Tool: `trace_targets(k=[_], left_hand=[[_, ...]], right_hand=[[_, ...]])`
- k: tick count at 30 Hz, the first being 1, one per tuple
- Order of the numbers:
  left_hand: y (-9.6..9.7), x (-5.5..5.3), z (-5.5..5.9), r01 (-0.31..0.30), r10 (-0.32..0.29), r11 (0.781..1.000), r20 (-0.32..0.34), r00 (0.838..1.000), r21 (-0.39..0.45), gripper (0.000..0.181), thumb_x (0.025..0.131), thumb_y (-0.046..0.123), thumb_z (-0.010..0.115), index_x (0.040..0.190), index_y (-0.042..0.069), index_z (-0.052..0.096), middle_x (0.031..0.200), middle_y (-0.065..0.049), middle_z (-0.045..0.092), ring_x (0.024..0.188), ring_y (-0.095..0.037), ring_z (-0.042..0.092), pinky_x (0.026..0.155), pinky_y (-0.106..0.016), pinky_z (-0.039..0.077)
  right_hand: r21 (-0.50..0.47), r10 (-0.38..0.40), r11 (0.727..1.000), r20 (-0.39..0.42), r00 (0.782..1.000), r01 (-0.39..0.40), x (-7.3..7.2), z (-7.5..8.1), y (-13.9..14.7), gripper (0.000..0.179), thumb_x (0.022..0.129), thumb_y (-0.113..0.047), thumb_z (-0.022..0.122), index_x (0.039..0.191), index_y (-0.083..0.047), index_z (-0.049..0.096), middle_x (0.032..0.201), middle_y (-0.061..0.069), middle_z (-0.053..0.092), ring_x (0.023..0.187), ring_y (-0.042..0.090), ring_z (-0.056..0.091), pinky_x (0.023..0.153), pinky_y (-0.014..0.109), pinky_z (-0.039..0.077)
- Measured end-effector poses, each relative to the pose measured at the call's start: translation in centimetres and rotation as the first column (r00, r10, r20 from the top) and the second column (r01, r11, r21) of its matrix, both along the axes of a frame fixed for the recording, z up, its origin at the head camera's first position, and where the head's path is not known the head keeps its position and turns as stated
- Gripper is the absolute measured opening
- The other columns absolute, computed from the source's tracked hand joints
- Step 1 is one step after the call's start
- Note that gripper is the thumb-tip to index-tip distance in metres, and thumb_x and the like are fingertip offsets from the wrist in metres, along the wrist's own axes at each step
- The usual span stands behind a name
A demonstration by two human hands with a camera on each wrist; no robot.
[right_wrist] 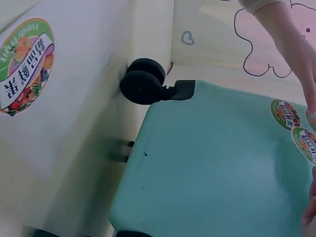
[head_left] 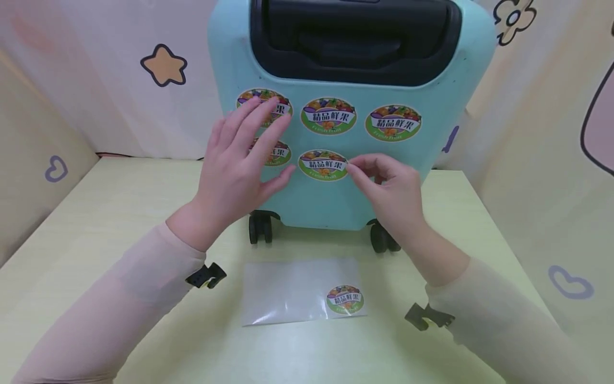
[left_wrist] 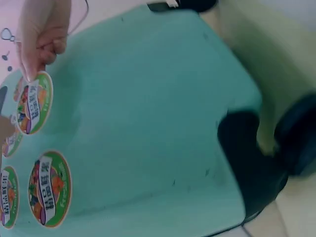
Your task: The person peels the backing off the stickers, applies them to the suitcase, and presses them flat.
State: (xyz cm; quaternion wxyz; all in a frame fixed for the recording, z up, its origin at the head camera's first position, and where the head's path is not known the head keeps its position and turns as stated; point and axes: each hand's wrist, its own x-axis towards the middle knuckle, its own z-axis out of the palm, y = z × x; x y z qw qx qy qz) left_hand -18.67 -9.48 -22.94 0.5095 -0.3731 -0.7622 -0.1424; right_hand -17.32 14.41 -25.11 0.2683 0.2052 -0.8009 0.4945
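My right hand (head_left: 390, 184) pinches the right edge of an oval fruit sticker (head_left: 323, 165) between thumb and forefinger, at the front of a light-blue suitcase (head_left: 316, 205). The left wrist view shows this pinched sticker (left_wrist: 34, 103) too; whether it lies fully flat on the shell I cannot tell. My left hand (head_left: 235, 160) is spread, its fingers partly covering the upper-left sticker (head_left: 283, 108) and the lower-left sticker (head_left: 279, 153). Above the pinched one are the upper-middle sticker (head_left: 328, 116) and upper-right sticker (head_left: 393, 122), both on the suitcase.
A glossy backing sheet (head_left: 288, 290) lies on the pale table (head_left: 158, 202) before the suitcase, with one sticker (head_left: 345, 300) at its right corner. Black wheels (head_left: 260, 228) carry the upright suitcase, and a black handle recess (head_left: 355, 42) tops it. Patterned curtains (head_left: 110, 96) stand around.
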Motion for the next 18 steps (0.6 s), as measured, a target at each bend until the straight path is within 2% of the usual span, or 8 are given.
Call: trace_targets(k=[5, 9, 12, 16, 18], left_hand=[[0.2, -1.0, 0.8, -0.060, 0.059, 0.991, -0.008, 0.998, -0.118, 0.082, 0.074, 0.043, 0.074, 0.139, 0.006, 0.040, 0.146, -0.014, 0.035, 0.137, -0.030, 0.022, 0.110, -0.049, 0.012], [0.5, -1.5, 0.7, -0.094, 0.094, 0.984, -0.010, 0.996, -0.149, 0.086, 0.074, 0.048, 0.073, 0.141, 0.006, 0.037, 0.148, -0.014, 0.031, 0.139, -0.030, 0.017, 0.110, -0.052, 0.007], [0.5, -1.8, -0.2, -0.112, 0.106, 0.984, -0.052, 0.993, -0.140, 0.082, 0.078, 0.047, 0.070, 0.141, 0.007, 0.037, 0.147, -0.015, 0.032, 0.138, -0.030, 0.019, 0.109, -0.053, 0.009], [0.2, -2.2, -2.5, -0.141, 0.120, 0.981, -0.155, 0.981, -0.131, 0.067, 0.083, 0.040, 0.066, 0.139, 0.013, 0.040, 0.146, -0.014, 0.033, 0.136, -0.031, 0.023, 0.106, -0.056, 0.016], [0.0, -2.4, -3.5, -0.161, 0.134, 0.978, -0.186, 0.973, -0.136, 0.063, 0.085, 0.038, 0.065, 0.139, 0.017, 0.042, 0.147, -0.013, 0.031, 0.137, -0.031, 0.023, 0.104, -0.057, 0.017]], right_hand=[[-0.017, -0.009, 1.000, 0.010, 1.000, 0.009, -0.3, 0.1, -0.3, 0.014, 0.086, -0.013, 0.068, 0.090, 0.000, 0.071, 0.080, 0.006, 0.068, 0.065, 0.010, 0.053, 0.056, 0.020, 0.038], [-0.018, -0.028, 0.999, 0.029, 0.999, 0.028, -0.4, 0.1, -0.3, 0.016, 0.087, -0.015, 0.067, 0.090, 0.000, 0.071, 0.080, 0.007, 0.067, 0.066, 0.010, 0.052, 0.058, 0.019, 0.039], [-0.029, -0.031, 0.999, 0.030, 0.999, 0.032, -0.5, 0.0, -0.3, 0.016, 0.086, -0.015, 0.067, 0.090, 0.000, 0.071, 0.080, 0.008, 0.067, 0.066, 0.011, 0.052, 0.058, 0.019, 0.040], [-0.055, -0.017, 0.998, 0.015, 1.000, 0.018, -0.7, -0.2, -0.4, 0.015, 0.086, -0.013, 0.068, 0.090, 0.001, 0.071, 0.081, 0.008, 0.068, 0.065, 0.011, 0.053, 0.057, 0.019, 0.041], [-0.062, -0.017, 0.998, 0.002, 1.000, 0.017, -0.8, -0.3, -0.5, 0.015, 0.085, -0.013, 0.069, 0.090, 0.001, 0.071, 0.081, 0.008, 0.068, 0.065, 0.011, 0.053, 0.056, 0.019, 0.041]])
